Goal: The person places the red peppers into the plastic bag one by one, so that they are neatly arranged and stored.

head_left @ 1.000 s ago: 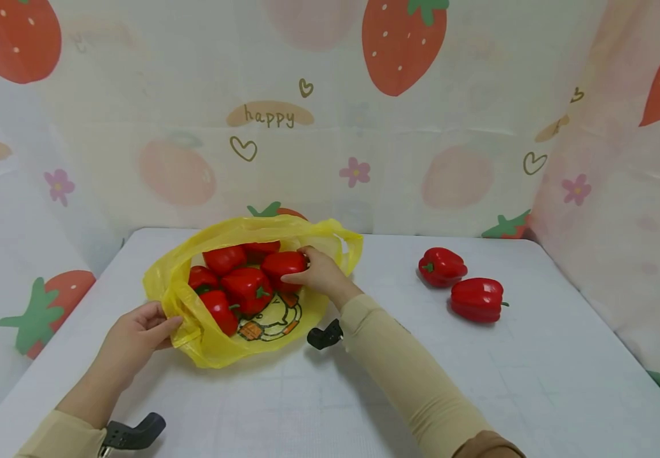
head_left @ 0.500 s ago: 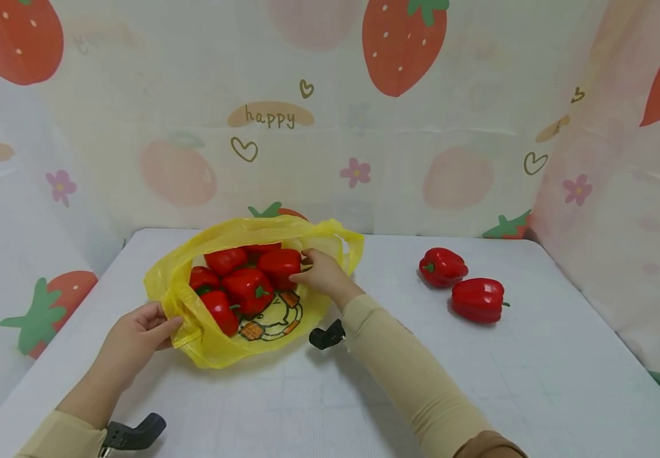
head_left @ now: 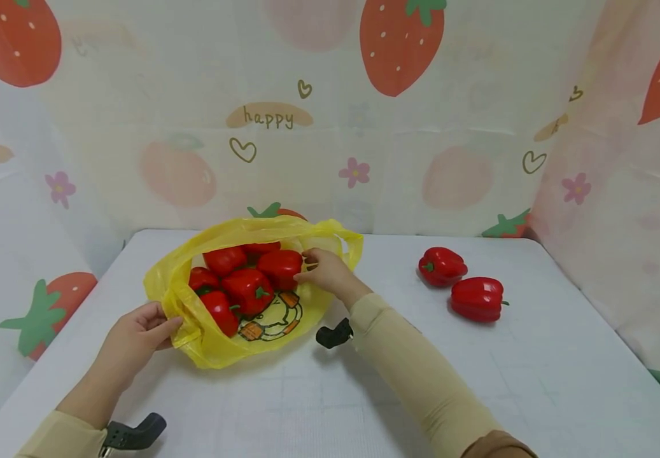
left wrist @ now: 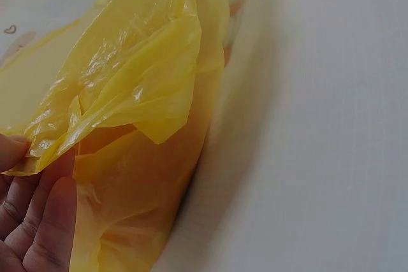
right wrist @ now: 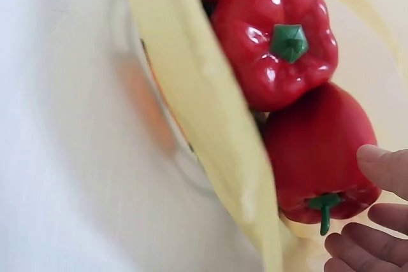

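A yellow plastic bag [head_left: 206, 353] lies with its mouth facing me, several red bell peppers [head_left: 246, 289] inside. My left hand [head_left: 137, 331] pinches the left edge of the mouth between thumb and fingers; in the left wrist view the thumb presses the thin film [left wrist: 121, 74]. Inside the right part of the mouth is my right hand [head_left: 331, 275], beside the rightmost bell pepper [head_left: 280, 267]. The right wrist view shows its fingers [right wrist: 366, 246] spread apart near that pepper's green stem [right wrist: 326, 208], with the thumb tip right at the pepper's side.
Two more red bell peppers, one farther back [head_left: 443, 267] and one nearer [head_left: 477, 299], lie on the white table [head_left: 536, 369] to the right of the bag. A strawberry-print cloth [head_left: 307, 178] hangs behind the table and along both sides.
The right hand has pushed the rightmost pepper slightly left into the bag, let go of it and drawn back a little to the right. The left hand keeps its hold on the bag.
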A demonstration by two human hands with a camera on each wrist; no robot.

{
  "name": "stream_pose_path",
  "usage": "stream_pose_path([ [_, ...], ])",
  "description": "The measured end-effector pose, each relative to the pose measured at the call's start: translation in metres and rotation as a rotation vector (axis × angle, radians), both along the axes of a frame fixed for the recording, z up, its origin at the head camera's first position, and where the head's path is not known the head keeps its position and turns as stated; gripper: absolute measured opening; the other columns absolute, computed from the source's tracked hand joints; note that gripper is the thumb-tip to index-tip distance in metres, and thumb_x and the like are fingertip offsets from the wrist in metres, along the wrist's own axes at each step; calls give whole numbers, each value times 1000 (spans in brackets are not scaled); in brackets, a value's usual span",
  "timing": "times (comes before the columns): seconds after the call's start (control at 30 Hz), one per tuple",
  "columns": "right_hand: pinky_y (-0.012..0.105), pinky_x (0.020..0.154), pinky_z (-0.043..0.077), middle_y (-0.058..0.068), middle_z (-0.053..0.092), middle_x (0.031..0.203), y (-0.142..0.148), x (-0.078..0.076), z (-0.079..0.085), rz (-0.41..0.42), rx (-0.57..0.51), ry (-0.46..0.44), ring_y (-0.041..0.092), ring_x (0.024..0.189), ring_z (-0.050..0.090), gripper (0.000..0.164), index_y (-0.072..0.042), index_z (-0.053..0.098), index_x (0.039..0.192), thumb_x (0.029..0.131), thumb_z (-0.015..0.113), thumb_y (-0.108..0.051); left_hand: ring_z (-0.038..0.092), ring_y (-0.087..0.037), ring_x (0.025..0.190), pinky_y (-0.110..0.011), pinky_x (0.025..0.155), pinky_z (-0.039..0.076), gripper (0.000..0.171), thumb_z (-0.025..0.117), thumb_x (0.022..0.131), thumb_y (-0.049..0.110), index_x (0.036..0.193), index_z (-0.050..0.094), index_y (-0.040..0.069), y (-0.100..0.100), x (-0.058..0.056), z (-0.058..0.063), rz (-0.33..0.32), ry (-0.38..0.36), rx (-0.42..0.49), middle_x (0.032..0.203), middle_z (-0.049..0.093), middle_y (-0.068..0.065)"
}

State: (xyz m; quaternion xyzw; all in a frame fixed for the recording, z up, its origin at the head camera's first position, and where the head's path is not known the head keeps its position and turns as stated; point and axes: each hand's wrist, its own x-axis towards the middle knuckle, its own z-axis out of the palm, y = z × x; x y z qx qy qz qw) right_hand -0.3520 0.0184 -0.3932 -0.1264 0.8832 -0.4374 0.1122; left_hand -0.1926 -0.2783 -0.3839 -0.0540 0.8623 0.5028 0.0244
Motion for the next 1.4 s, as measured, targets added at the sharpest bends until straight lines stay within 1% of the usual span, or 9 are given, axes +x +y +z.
stream_pose_path([
  [0.2,37,95,43,10,51,130,11,3,4,17,-38,-13,26,117,50,63,-9,44,134,78,72,-22,62,-13,85,-26,74,54,48,55,89,41,117,51,2,0,-1,-1,8,-8,0,104,64,-10],
  [0.4,39,95,44,10,51,130,23,6,13,55,-99,-22,27,116,51,59,-9,47,132,80,71,-23,62,-14,86,-27,75,54,47,55,89,41,115,51,2,1,-2,-1,11,-15,-1,105,64,-10],
  [0.5,38,95,44,10,52,128,31,10,19,74,-107,-19,25,115,52,57,-9,49,130,80,70,-24,63,-14,86,-28,75,54,47,55,89,41,115,51,2,1,-1,-1,12,-21,-2,105,64,-10],
  [0.73,39,95,44,8,54,127,52,19,35,56,-113,-32,20,112,53,52,-13,53,127,80,71,-26,62,-13,85,-28,75,54,47,55,89,40,115,51,1,2,0,1,11,-12,-3,103,64,-10],
  [0.93,39,96,43,11,53,127,73,26,42,69,-126,-30,21,114,52,52,-10,51,129,82,69,-23,63,-13,86,-27,75,54,47,55,89,40,115,52,2,3,-1,0,19,-15,-1,105,64,-11],
  [1.03,39,95,44,11,54,127,86,28,44,62,-109,-17,21,114,52,52,-10,51,129,82,69,-25,63,-14,86,-27,75,54,47,55,89,40,116,51,1,3,0,0,20,-14,-1,105,64,-11],
  [1.17,39,94,45,10,53,127,103,31,46,29,-93,-26,21,114,52,53,-11,51,128,81,69,-28,63,-13,85,-27,75,54,47,55,89,40,116,51,1,3,0,1,19,-16,0,104,64,-11],
  [1.27,40,94,45,7,54,126,115,33,48,-4,-86,-39,21,114,51,53,-13,51,128,81,69,-30,63,-13,86,-27,75,54,47,55,89,40,116,51,2,4,0,1,18,-20,1,105,64,-11],
  [1.4,41,94,45,4,54,125,131,35,51,-26,-59,-30,21,116,50,52,-16,51,127,81,69,-31,62,-14,87,-28,76,54,49,55,89,40,118,50,2,4,-1,0,20,-26,3,107,64,-12],
])
